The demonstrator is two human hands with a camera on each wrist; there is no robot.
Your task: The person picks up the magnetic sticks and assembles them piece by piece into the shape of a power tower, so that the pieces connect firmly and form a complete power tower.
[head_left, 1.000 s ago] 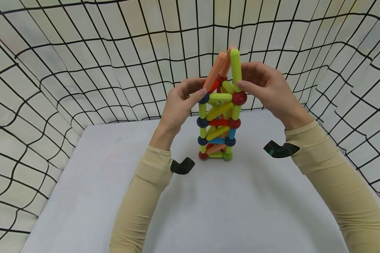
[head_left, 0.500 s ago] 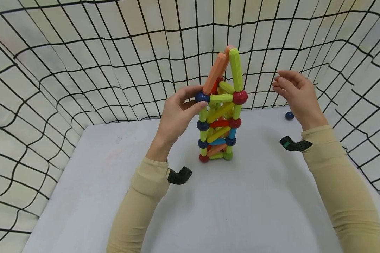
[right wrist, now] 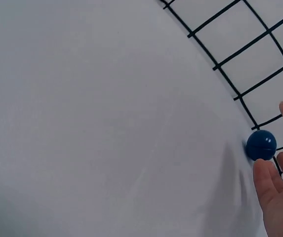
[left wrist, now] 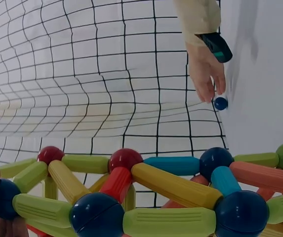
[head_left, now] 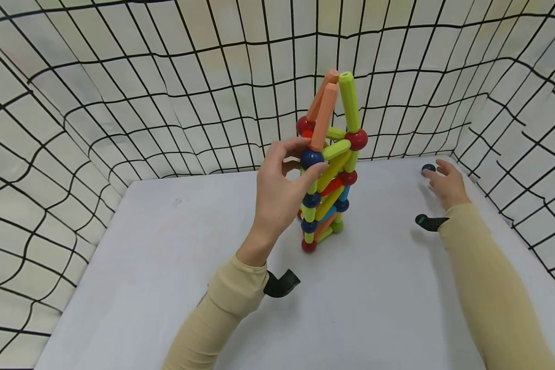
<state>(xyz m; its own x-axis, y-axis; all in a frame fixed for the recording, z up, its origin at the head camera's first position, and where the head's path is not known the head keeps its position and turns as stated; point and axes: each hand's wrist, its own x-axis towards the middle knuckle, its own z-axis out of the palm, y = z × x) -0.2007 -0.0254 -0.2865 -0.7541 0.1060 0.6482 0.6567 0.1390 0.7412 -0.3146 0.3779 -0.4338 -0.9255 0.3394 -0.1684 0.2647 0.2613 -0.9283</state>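
A tall tower [head_left: 333,174] of coloured rods and balls stands on the white table, with two orange rods [head_left: 325,115] and a green rod [head_left: 349,103] sticking up from its top. My left hand [head_left: 279,190] grips the dark blue ball [head_left: 312,158] at the tower's near top corner, thumb in front and fingers behind. Far to the right, my right hand [head_left: 446,186] reaches to a loose blue ball [right wrist: 261,145] on the table. Its fingers are spread about that ball, loosely bent; they do not look closed on it.
Black wire netting [head_left: 203,103] before white cloth walls the back and both sides of the table [head_left: 166,257]. The loose ball lies close to the back right corner. A black wrist device [head_left: 281,283] is worn on each sleeve.
My right hand has left the green rod and moved right and down to the loose blue ball. My left hand has shifted onto the corner ball, and the tower has turned.
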